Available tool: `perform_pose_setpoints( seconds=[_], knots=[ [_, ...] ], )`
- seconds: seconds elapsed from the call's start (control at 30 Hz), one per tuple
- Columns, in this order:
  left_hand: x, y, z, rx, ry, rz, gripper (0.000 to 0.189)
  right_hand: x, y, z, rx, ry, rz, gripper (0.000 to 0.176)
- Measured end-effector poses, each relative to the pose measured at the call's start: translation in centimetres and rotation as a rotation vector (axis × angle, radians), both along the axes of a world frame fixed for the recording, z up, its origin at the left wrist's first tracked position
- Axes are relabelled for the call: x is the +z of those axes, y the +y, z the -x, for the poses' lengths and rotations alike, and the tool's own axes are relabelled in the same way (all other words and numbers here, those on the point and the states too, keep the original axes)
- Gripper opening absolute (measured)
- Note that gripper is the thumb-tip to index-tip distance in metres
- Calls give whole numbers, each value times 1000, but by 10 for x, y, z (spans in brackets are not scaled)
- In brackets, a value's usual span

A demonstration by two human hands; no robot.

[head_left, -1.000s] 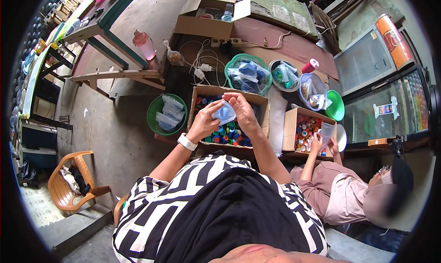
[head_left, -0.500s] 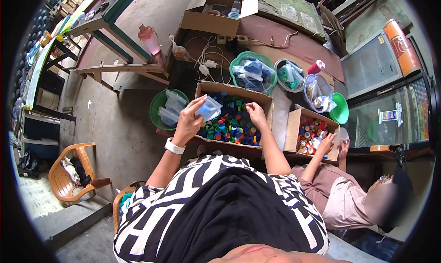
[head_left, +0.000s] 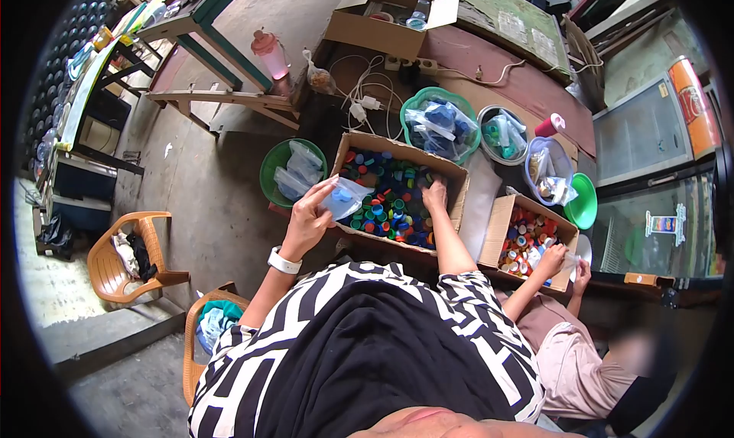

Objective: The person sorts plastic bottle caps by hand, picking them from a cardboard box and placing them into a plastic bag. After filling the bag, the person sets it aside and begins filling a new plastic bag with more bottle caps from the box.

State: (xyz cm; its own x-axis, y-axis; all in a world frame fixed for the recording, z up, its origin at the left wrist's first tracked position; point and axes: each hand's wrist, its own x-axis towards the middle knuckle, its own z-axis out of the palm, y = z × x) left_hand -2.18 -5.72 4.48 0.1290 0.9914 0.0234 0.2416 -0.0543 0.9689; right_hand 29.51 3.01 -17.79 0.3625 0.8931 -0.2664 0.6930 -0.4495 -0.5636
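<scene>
Plainly, the left hand (head_left: 308, 222) pinches a clear bag (head_left: 346, 197) at the left edge of a cardboard box (head_left: 460, 195); the right hand (head_left: 435, 196) dips among the colourful caps (head_left: 390, 209) inside, its grip unclear.

Shirt (head_left: 474, 316): black-and-white geometric pattern. Wristband (head_left: 284, 261): white. Plastic armchair (head_left: 130, 258): orange-brown. Scalloped basin (head_left: 472, 146): green. Tumbler (head_left: 271, 54): pink.

Small shop or workroom: grey concrete floor (head_left: 187, 182). Glass-fronted display fridge (head_left: 623, 228), three o'clock; green-and-brown wooden table (head_left: 172, 30), ten.
</scene>
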Motion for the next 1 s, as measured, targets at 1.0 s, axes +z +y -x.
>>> perform_pose_setpoints(
  seconds=[1.0],
  knots=[
    [-69, -21, -1, -221, 103, -52, 39, -3, -15, 1, 223, -193, -56, 21]
  ],
)
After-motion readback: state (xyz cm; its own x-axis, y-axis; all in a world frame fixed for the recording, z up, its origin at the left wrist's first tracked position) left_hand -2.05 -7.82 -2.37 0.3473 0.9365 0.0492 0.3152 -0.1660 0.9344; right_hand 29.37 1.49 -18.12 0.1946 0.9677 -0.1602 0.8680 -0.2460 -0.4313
